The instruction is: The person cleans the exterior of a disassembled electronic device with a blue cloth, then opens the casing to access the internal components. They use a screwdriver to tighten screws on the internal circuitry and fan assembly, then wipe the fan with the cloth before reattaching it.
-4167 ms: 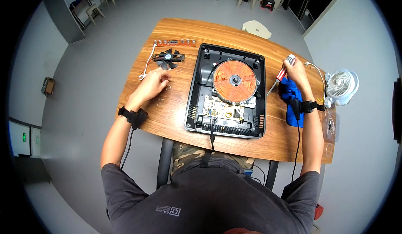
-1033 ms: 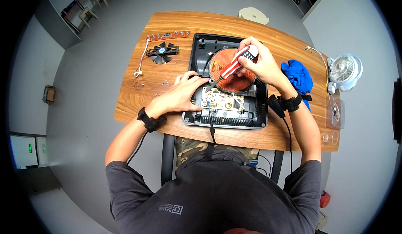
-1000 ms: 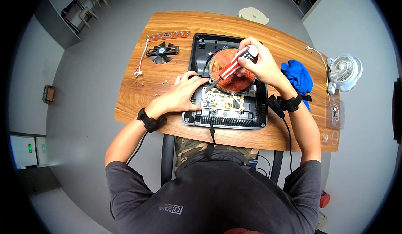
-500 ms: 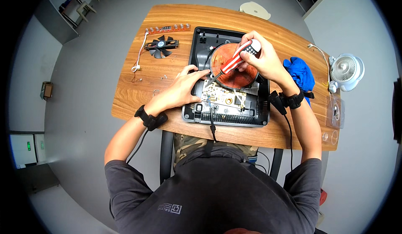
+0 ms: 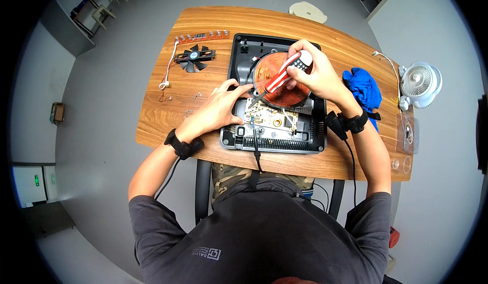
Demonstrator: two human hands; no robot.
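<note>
My right hand (image 5: 315,78) is closed around a red, white and dark star-patterned screwdriver (image 5: 278,81), slanting over a copper coil (image 5: 269,70) with its tip at the upper left of a circuit board (image 5: 269,119). My left hand (image 5: 221,108) has its fingers spread, touching the board's left side and the black appliance housing (image 5: 310,144); whether it presses down is unclear. A black cable (image 5: 257,154) runs from the board over the table's front edge. Left of the housing lie a black fan (image 5: 194,55), a button strip (image 5: 201,36) with white wires and small loose screws (image 5: 198,95).
On the right of the wooden table (image 5: 168,121) are a blue cloth (image 5: 362,88), a small white fan (image 5: 421,81), loose wires and a clear plastic tray (image 5: 406,134). A pale stool (image 5: 307,10) stands beyond the far edge. Black wristband devices with cables are on both forearms.
Since the earliest frame, my right hand has brought the screwdriver from the table's right onto the board, and my left hand has moved right onto the appliance. The last second shows little change.
</note>
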